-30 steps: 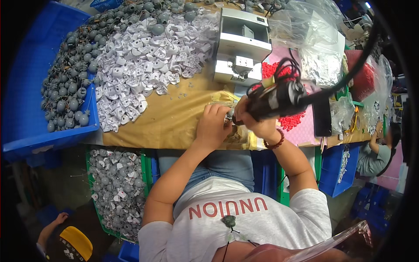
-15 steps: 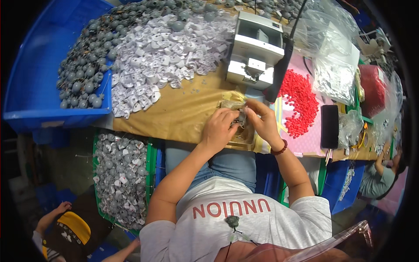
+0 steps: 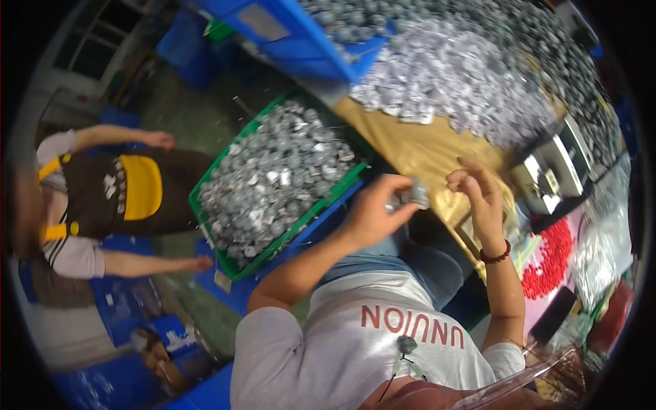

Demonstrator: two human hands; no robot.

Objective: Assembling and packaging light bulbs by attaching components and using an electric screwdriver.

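My left hand [image 3: 377,213] is closed with thumb and fingers around a small grey rounded part [image 3: 417,194], held up near the table's front edge. Its far side is hidden by my fingers, and blur hides its detail. Apart from it, to the right, my right hand [image 3: 482,198] is raised with fingers loosely bent and spread, and nothing shows in it. Left of my left hand stands a green crate [image 3: 239,275] heaped with grey ball-shaped parts [image 3: 283,154] and some white pieces.
White plastic pieces [image 3: 444,72] are piled on the brown-covered table [image 3: 383,133], beside a blue bin [image 3: 294,41]. A white and grey bench machine [image 3: 553,171], red pieces [image 3: 550,256] and a dark phone-shaped slab [image 3: 553,314] lie rightward. A co-worker in a dark apron [image 3: 96,191] is left.
The view has swung left. My hands, together over the small fixture before, have come apart; the left has carried the grey part toward the green crate, and the right has let go.
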